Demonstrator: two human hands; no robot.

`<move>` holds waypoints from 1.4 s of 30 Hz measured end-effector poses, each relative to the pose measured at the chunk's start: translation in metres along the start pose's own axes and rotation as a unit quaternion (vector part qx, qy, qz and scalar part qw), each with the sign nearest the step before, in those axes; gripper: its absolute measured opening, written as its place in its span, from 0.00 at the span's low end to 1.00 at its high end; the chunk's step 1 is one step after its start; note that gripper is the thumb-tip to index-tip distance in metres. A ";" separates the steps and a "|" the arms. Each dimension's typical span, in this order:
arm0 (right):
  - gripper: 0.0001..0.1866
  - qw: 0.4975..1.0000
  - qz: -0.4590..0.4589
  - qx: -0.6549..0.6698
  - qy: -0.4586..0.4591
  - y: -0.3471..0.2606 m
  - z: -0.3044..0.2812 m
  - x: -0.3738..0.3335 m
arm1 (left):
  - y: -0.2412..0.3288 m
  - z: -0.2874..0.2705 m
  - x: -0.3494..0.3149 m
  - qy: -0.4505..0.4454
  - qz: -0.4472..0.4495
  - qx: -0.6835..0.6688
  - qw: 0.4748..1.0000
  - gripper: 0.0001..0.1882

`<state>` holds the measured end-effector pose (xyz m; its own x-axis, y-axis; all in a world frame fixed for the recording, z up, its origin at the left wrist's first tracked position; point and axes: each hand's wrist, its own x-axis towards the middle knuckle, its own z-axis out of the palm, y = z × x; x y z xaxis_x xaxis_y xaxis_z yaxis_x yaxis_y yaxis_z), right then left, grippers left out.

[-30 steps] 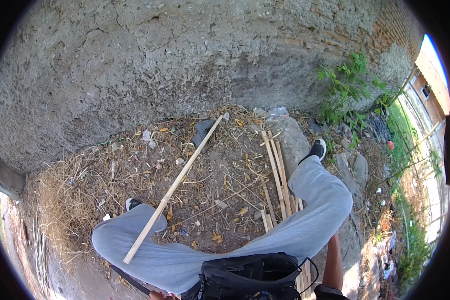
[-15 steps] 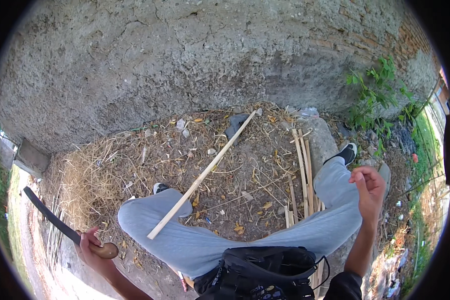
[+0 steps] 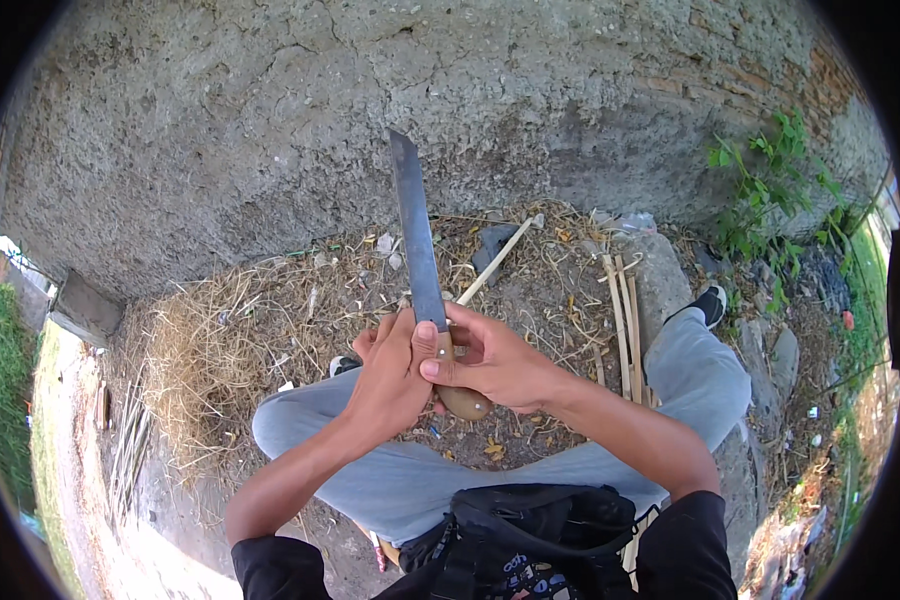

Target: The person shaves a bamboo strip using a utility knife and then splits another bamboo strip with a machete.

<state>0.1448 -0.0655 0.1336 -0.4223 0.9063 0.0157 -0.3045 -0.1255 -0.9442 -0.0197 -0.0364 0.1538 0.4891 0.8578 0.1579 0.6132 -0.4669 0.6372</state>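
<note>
A machete point(image 3: 417, 235) with a dark blade and a brown wooden handle stands before me, its blade pointing up and slightly left. My left hand point(image 3: 390, 372) is closed round the handle just below the blade. My right hand point(image 3: 495, 368) grips the same handle from the other side, thumb laid across it; the rounded handle end shows below. Behind my hands a long pale wooden strip point(image 3: 500, 255) runs up to the ground near the wall; its near end is hidden by the hands.
Several thin wooden strips point(image 3: 630, 325) lie by my right leg, beside a grey stone block point(image 3: 660, 275). A rough wall point(image 3: 320, 130) rises in front. Dry straw point(image 3: 190, 375) covers the ground at left, and a green plant point(image 3: 780, 195) grows at right. A black bag point(image 3: 540, 530) sits at my lap.
My left hand has brought the machete from the far left to the middle, blade now upright. My right hand has come in from the right and taken hold of the handle too.
</note>
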 end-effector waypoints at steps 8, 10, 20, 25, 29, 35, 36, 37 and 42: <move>0.21 0.966 0.061 0.115 0.222 -0.021 -0.082 -0.068 | -0.132 -0.146 -0.067 0.391 -0.141 -0.108 0.903 0.17; 0.23 0.950 -0.015 0.095 0.297 -0.033 -0.096 -0.080 | -0.230 -0.130 -0.119 0.459 -0.251 -0.235 0.819 0.18; 0.25 0.901 -0.165 0.043 0.400 -0.057 -0.118 -0.103 | -0.381 0.100 -0.300 0.208 -0.583 -0.315 0.720 0.21; 0.24 0.897 -0.141 0.060 0.415 -0.043 -0.135 -0.105 | -0.370 0.101 -0.296 0.246 -0.565 -0.311 0.724 0.20; 0.26 0.897 -0.129 0.119 0.405 -0.041 -0.138 -0.103 | -0.363 0.071 -0.273 0.353 -0.482 -0.354 0.719 0.19; 0.28 0.898 -0.122 0.048 0.420 -0.033 -0.135 -0.101 | -0.276 -0.031 -0.204 0.446 -0.245 -0.307 0.804 0.18; 0.27 0.900 -0.120 0.035 0.418 -0.031 -0.133 -0.097 | -0.248 -0.047 -0.194 0.432 -0.224 -0.270 0.831 0.18; 0.27 0.901 -0.118 0.020 0.418 -0.031 -0.130 -0.095 | -0.214 -0.063 -0.178 0.397 -0.185 -0.194 0.878 0.18; 0.24 0.902 -0.105 0.004 0.419 -0.027 -0.126 -0.089 | -0.093 -0.026 -0.117 0.084 -0.002 0.372 0.925 0.21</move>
<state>0.2979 -0.0921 0.1167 0.4382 0.8966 -0.0635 -0.3095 0.0842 -0.9472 -0.1506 -0.0874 0.0957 0.4203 0.8523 0.3114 0.9025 -0.4282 -0.0460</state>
